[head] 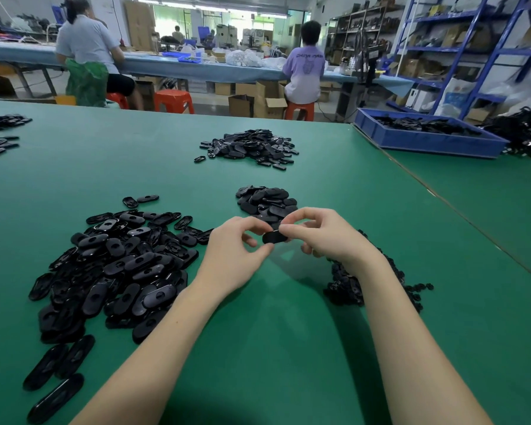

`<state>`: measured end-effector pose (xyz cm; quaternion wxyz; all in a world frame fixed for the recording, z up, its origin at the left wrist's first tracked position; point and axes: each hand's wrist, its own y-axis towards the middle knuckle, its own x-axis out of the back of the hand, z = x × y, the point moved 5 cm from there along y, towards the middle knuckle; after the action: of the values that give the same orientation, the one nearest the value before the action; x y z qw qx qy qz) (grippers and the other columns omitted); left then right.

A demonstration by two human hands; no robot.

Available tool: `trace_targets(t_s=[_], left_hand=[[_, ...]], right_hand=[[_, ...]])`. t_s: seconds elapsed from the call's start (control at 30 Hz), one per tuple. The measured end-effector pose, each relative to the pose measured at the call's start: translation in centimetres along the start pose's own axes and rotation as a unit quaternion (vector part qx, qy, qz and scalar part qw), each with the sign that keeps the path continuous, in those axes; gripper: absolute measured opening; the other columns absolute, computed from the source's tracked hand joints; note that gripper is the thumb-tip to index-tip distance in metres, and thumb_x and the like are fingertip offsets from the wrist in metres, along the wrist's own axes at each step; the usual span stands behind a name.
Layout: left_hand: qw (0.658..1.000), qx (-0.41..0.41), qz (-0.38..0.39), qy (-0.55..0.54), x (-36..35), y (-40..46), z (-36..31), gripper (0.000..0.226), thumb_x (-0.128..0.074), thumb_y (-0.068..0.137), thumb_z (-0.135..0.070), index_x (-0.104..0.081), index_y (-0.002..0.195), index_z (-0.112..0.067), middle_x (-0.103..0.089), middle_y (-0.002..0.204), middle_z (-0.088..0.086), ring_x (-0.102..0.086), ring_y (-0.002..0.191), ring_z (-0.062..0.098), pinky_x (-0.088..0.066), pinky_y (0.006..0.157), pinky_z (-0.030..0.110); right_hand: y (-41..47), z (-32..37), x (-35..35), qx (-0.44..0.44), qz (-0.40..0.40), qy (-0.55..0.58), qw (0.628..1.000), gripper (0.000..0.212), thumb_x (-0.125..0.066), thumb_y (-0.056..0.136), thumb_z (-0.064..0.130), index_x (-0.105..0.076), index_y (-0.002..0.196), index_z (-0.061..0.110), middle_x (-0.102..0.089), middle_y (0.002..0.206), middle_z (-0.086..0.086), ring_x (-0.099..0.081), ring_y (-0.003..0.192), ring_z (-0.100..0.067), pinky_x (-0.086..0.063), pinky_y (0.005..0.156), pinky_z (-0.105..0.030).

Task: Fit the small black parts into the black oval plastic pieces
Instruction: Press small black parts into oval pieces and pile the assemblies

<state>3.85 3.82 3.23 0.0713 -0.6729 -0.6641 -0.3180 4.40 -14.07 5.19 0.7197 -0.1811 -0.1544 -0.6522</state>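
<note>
- Far left edge of the green table (288,332): two small heaps of black pieces (0,133), well apart from the hands, out of play.
- Near-left quarter of the table: big heap of black oval plastic pieces (117,271), most showing a round hole or recess in the middle, long axes pointing every way; a few strays (56,372) trailing toward the near edge. Closest to the left hand, just beside that wrist.
- Left hand (236,256): raised over the table's middle, thumb and forefinger curled and pinching the left end of one oval piece (275,237).
- Held oval piece: between both hands, clear of the table, long axis roughly left to right, level or slightly tilted; face side not readable from here.
- Right hand (325,237): fingers curled, fingertips (285,230) pinched at the piece's upper right end, probably pressing a small black part in; the part itself too hidden to confirm.
- Just beyond the hands: compact heap of flat ovals (267,200), likely the finished stack, a short reach forward from either hand.
- Under and right of the right wrist: heap of small black parts (356,286), nearest the right hand, so the next pick falls naturally to that side.
- Toward the far edge, mid-table: another heap of mixed black pieces (249,147), well apart.
- Far right corner: blue tray (426,142) with more black stock.
- Judgement: the insertion depends on keeping the piece's long axis across the body, left pinch steadying while the right pushes in.
</note>
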Motion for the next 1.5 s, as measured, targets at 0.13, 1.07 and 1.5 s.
trace_targets(t_s=[0.13,1.07,1.5], left_hand=[[0.998,0.018,0.014,0.054,-0.2,0.2,1.0,0.017,-0.08,0.077,-0.028,-0.071,0.084,-0.04,-0.069,0.084,-0.024,-0.062,0.071,0.001,-0.046,0.069,0.016],[0.992,0.052,-0.026,0.115,-2.1,2.0,0.3,0.01,-0.066,0.083,-0.046,-0.065,0.085,-0.037,-0.067,0.081,-0.025,-0.059,0.071,-0.001,-0.049,0.07,0.028],[0.939,0.075,-0.024,0.335,6.2,2.0,4.4,0.024,-0.066,0.088,-0.039,-0.066,0.11,-0.03,-0.063,0.114,-0.002,-0.044,0.119,0.027,-0.039,0.098,0.041]], right_hand=[[-0.4,-0.7,0.1,-0.043,0.047,-0.091,0.994,0.027,-0.066,0.093,0.053,-0.069,0.103,0.028,-0.078,0.092,0.011,-0.06,0.058,-0.007,-0.044,0.06,-0.023],[-0.4,-1.5,-0.8,-0.073,0.103,-0.105,0.986,0.043,-0.049,0.1,0.059,-0.069,0.111,0.023,-0.073,0.091,0.008,-0.063,0.06,-0.008,-0.049,0.068,-0.024],[0.3,-2.0,-1.3,-0.061,0.082,-0.15,0.983,0.032,-0.056,0.099,0.054,-0.071,0.101,0.025,-0.073,0.089,0.008,-0.061,0.061,-0.008,-0.049,0.061,-0.022]])
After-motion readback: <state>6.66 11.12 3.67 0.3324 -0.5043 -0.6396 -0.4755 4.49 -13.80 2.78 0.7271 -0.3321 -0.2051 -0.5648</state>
